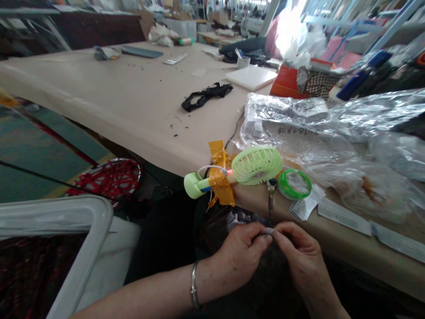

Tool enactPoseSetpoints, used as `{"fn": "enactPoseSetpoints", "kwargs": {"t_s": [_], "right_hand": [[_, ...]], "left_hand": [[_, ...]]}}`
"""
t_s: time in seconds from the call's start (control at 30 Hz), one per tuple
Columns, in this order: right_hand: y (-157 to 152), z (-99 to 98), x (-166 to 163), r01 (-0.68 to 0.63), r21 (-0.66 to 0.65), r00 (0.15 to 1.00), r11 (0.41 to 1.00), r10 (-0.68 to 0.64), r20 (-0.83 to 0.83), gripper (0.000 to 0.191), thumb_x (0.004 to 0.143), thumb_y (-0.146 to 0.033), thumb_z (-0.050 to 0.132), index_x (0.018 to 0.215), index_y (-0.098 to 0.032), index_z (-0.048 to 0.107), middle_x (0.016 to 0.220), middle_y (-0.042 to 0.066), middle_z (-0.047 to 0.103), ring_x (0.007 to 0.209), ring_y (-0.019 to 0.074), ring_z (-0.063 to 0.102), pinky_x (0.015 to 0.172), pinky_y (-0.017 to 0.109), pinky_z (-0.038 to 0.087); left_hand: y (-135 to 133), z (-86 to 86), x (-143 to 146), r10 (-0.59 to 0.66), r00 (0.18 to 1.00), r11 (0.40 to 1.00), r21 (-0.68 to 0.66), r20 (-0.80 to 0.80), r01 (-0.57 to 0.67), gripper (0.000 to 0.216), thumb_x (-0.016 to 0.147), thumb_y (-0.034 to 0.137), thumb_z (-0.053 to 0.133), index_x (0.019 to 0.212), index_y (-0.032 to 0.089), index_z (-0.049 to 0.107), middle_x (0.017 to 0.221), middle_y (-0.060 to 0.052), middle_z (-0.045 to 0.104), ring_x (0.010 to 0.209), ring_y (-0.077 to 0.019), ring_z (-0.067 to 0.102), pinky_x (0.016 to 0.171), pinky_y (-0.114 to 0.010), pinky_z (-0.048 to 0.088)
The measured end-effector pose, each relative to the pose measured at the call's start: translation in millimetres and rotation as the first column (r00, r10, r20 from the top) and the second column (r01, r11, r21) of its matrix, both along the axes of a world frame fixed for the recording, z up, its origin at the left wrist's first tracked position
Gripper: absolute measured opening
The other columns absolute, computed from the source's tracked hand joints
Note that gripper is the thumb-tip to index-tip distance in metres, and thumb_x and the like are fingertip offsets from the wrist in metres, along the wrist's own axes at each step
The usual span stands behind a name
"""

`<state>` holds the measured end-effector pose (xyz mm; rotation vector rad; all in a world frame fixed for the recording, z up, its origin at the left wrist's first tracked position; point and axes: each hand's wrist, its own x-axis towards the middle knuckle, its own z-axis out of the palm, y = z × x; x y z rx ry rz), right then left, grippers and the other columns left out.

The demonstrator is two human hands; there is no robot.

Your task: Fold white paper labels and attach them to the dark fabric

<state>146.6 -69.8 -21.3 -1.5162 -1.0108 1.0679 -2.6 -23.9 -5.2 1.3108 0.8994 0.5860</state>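
Just off the table's near edge, my left hand (239, 254) and my right hand (300, 250) meet, fingertips almost touching. Both pinch a small pale strip (267, 231), mostly covered by the fingers, so its kind is unclear. A metal bangle (194, 284) circles my left wrist. Above the hands a tool with a dark knob and metal shaft (271, 195) lies on the table edge. Close by are a green round container (295, 184) with white material inside and some white paper slips (308, 203). A light green fan (257, 165) is fixed to the edge with orange tape (219, 177).
Clear plastic bags (299, 119) cover the table's right side, with metal rulers (344, 215) along the edge. Farther back lie a black cloth strip (206, 96) and a white board (251, 77). A white bin (99, 221) stands at left, beside a red-wrapped round basket (109, 177).
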Motion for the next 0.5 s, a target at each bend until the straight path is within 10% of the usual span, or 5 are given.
{"fn": "enactPoseSetpoints", "kwargs": {"t_s": [0.5], "right_hand": [[14,11.8,-7,-0.017,0.199,0.945,0.980,-0.049,0.323,0.011,0.082,-0.028,0.062,0.076,-0.020,0.064,0.065,-0.002,0.062,0.057,0.0112,0.057,0.054,0.020,0.046]], "left_hand": [[18,7.9,-5,0.075,0.988,0.906,0.422,-0.134,-0.012,0.026,0.093,0.027,0.046,0.078,0.019,0.066,0.073,0.000,0.068,0.065,-0.0101,0.057,0.063,-0.020,0.041]]}}
